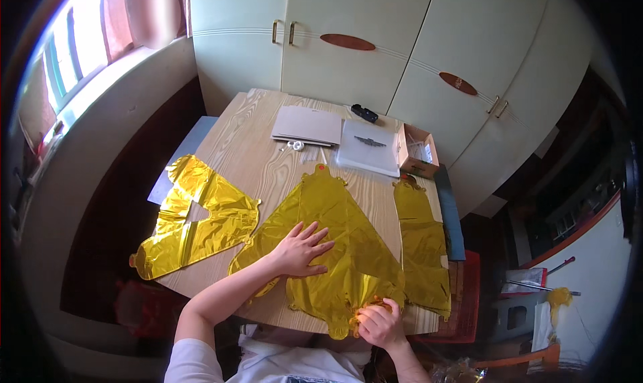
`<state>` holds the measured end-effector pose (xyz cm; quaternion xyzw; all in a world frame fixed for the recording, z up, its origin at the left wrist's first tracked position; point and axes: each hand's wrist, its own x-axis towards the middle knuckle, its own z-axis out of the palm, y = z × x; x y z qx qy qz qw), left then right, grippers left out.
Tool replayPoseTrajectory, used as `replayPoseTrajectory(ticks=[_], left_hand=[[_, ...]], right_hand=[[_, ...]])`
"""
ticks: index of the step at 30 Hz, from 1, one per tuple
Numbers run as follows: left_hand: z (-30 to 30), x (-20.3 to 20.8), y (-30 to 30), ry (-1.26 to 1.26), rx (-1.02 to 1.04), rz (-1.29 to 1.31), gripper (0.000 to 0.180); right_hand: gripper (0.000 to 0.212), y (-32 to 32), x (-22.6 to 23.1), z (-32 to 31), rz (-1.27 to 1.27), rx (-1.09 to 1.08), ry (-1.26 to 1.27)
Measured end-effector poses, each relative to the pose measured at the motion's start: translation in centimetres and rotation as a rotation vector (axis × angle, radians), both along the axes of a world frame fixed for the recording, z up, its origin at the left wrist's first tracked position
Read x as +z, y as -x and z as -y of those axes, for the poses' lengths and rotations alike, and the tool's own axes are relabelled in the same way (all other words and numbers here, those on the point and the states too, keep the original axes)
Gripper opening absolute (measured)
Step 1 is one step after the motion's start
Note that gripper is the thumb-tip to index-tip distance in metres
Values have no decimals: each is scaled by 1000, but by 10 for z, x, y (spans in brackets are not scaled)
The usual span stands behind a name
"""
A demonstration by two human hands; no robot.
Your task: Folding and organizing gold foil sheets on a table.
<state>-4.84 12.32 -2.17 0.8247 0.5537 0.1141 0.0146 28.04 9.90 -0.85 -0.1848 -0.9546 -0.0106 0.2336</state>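
Nearest the wearer: right hand [377, 324], fingers curled and pinched on the crumpled lower edge of the flat, triangular gold foil balloon [341, 239], at the near edge of the table.

Left hand [301, 249], fingers spread wide, palm down, pressing flat on the middle of the same gold foil balloon. The balloon lies deflated on the light wood-grain table [248, 148], its pointed top aimed at the far side.

To the left: 1 second flat gold foil balloon with a triangular cut-out [191, 219], lying apart from the first and overhanging the table's left edge.

To the right: 1 long narrow gold foil balloon [423, 245], just beside the first, running along the table's right edge.

Middle distance: 1 pair of white-handled scissors [295, 145], just in front of 1 flat grey-beige cardboard sleeve [307, 125]; beside it 1 flat white packet [368, 148].

Far right of table: 1 small open brown cardboard box [416, 150]. Behind the packets, 1 small black object [365, 112], kind not discernible.

Beyond the table: pale green cupboard doors with brass handles [348, 28]. Window [74, 48] at far left.
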Motion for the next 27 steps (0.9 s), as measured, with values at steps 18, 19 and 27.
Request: replayPoseTrajectory(ticks=[18,19,27], left_hand=[[-1,0,3,61,14,-16,65],[-2,0,3,60,13,-18,65],[-2,-2,4,68,17,-26,67]], right_hand=[[17,2,3,1,40,28,-25],[17,1,4,2,50,32,-23],[20,0,1,2,49,26,-19]])
